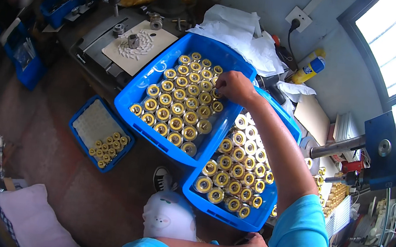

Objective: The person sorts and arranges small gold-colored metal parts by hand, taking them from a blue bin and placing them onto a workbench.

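My right hand [235, 87] reaches over the left blue bin [154, 144], its fingers pinched at a silver metal cylinder with a brass-coloured ring on top [216, 93]. That cylinder is at the right side of a group of similar upright cylinders [177, 109]. The fingers partly cover it. Low by my lap, my left hand [256, 246] is closed, and what it holds, if anything, is hidden. Beside it stands a second blue bin [226, 215], with more of the same cylinders [236, 169] in rows; my right forearm passes above it.
A smaller blue tray [82, 152] with several cylinders sits low at the left. Behind are a machine table [95, 38] and cardboard with small white pieces [141, 46]. White plastic sheets [238, 28] lie behind the bins. A blue machine head [381, 147] juts in at the right.
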### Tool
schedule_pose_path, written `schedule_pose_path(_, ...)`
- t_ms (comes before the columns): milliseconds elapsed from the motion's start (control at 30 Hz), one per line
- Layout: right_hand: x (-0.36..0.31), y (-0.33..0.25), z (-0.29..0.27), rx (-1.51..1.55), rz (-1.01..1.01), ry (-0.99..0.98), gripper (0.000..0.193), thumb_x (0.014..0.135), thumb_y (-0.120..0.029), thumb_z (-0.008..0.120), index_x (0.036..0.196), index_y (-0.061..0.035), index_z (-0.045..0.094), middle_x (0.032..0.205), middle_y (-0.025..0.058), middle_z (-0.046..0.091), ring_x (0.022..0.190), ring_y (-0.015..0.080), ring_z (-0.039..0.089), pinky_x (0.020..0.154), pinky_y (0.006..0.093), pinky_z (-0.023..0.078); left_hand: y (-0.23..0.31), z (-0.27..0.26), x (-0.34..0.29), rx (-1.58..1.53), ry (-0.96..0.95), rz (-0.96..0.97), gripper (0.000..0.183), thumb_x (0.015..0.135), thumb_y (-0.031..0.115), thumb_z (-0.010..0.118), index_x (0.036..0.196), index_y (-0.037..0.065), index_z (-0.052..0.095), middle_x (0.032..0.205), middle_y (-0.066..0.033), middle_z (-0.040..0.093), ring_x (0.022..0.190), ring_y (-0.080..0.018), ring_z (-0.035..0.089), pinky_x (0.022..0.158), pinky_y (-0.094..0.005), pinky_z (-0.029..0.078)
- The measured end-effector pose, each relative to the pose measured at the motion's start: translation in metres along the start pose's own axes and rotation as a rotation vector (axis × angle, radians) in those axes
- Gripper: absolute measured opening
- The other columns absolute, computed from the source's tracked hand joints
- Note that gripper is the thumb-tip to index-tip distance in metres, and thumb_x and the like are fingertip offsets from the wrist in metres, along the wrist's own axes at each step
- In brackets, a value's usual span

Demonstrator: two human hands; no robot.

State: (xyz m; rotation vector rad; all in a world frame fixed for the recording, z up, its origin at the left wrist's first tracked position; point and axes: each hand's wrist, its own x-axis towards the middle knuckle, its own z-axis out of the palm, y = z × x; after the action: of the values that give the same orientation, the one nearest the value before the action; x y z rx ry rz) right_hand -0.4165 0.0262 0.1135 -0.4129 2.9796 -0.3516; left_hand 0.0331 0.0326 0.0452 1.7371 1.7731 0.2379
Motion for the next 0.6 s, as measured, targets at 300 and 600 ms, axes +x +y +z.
schedule_pose_path(300,0.004,0.002,0.013,-0.109,0.036,0.058,0.015,0.081,-0.011,0.065,0.093,-0.0077,0.072,0.09,0.0136,0.071,0.088,0.031,0.067,0.077,0.0389,0.054,-0.002,0.002,0.003,-0.016,-0.038,0.019,0.029,0.081,0.016,0.064,0.106,0.006,0.073,0.1,-0.0174,0.07,0.087,-0.0441,0.066,0.064,-0.0596,0.051)
schedule_pose_path(600,-0.058,-0.016,-0.01,0.363,-0.085,0.505,0.017,0.084,-0.006,0.067,0.101,-0.0016,0.069,0.092,0.0144,0.069,0.084,0.0279,0.068,0.074,0.0353,0.053,0.014,0.012,0.005,0.062,0.005,-0.056,0.029,0.082,0.015,0.063,0.107,0.005,0.073,0.101,-0.0183,0.07,0.09,-0.0421,0.066,0.062,-0.0595,0.05)
